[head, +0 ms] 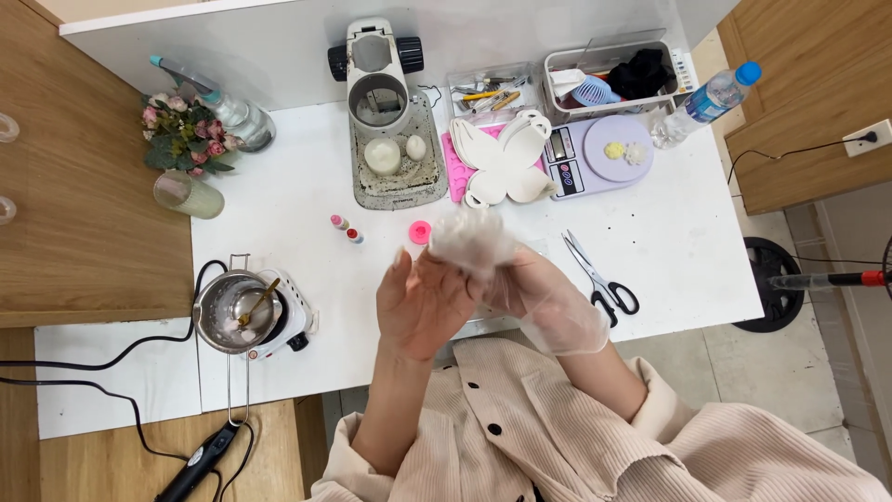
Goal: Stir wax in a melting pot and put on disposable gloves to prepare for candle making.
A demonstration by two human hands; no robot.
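Observation:
My bare left hand (420,302) is raised over the white table's (669,242) near edge, palm toward me, fingers apart. Its fingertips touch a crumpled, blurred clear plastic glove (469,240). My right hand (548,307) wears a clear plastic glove and grips the crumpled glove from the right side. Both hands meet at that bundle above the table. A pair of scissors (599,277) lies just right of my right hand. A small pink cap (420,231) sits just beyond my left hand.
A metal pot with a spoon (237,311) stands on a small white hot plate at the left. Farther back are two small dye bottles (347,229), a white butterfly mould (506,158), a scale (604,153), a storage bin (613,79), a water bottle (711,100) and a flower vase (186,135).

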